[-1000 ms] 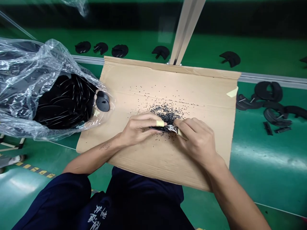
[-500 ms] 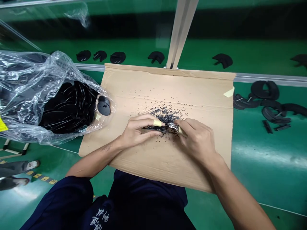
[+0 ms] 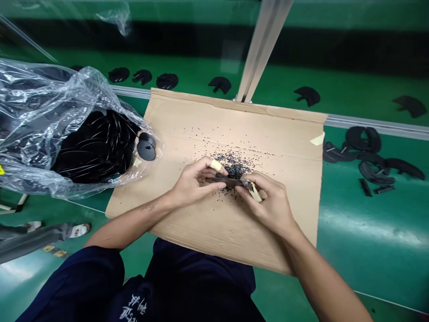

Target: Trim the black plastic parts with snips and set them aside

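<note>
Matt, slightly rough corrugated cardboard (image 3: 214, 116); dark matt plastic strip (image 3: 224, 181); small bright metal piece (image 3: 247, 183); crinkled, glossy clear plastic bag (image 3: 43, 98); smooth pale aluminium rail (image 3: 264, 49); matt paper tape (image 3: 317, 139); glossy green surface (image 3: 368, 232).

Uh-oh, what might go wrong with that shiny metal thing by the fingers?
The small metal tool in the right hand sits very near the left hand and the black piece it holds, so it might nick a finger. The loose black crumbs on the cardboard sheet might also get brushed off and scatter.
</note>
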{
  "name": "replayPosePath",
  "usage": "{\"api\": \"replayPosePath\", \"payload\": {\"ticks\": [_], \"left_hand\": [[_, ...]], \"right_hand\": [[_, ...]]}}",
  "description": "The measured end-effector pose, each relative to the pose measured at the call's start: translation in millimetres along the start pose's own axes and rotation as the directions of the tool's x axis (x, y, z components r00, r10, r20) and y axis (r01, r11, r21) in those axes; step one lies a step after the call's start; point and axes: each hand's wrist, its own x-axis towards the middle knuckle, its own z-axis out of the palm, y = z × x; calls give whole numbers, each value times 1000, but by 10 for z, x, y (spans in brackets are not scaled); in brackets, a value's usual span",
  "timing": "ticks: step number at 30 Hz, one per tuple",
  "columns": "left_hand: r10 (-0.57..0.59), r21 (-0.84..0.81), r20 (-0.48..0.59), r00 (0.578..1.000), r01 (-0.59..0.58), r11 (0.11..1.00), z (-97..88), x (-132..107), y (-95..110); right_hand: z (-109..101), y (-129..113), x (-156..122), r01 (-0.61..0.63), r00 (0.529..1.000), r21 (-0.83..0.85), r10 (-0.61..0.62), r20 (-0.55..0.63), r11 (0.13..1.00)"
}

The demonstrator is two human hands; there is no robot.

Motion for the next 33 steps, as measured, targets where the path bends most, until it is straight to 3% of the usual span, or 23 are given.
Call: {"api": "replayPosePath", "payload": {"ticks": [4, 7, 11, 14, 18, 33], "left_hand": [[216, 327, 102, 971, -238, 915, -1, -25, -52], [271, 419, 159, 949, -313, 852, -8, -43, -100], [201, 259, 87, 976, -217, 941, -10, -40, -103], [143, 138, 49, 989, -148, 979, -9, -23, -59], [110, 53, 71, 991, -114, 992, -5, -16, -6], [141, -6, 62, 988, -141, 990, 6, -26, -16]], "right_hand": [[14, -17, -38, 269, 959, -310, -282, 5, 912], [-8, -39, -56, 329, 943, -226, -332, 24, 917], [-79, -26, -27, 184, 981, 35, -181, -73, 982], [-111, 44, 7, 146, 985, -125, -156, -72, 981], [-87, 113, 19, 220, 975, -337, -214, 56, 915], [-56, 80, -18, 228, 972, -412, -228, 48, 882]]}}
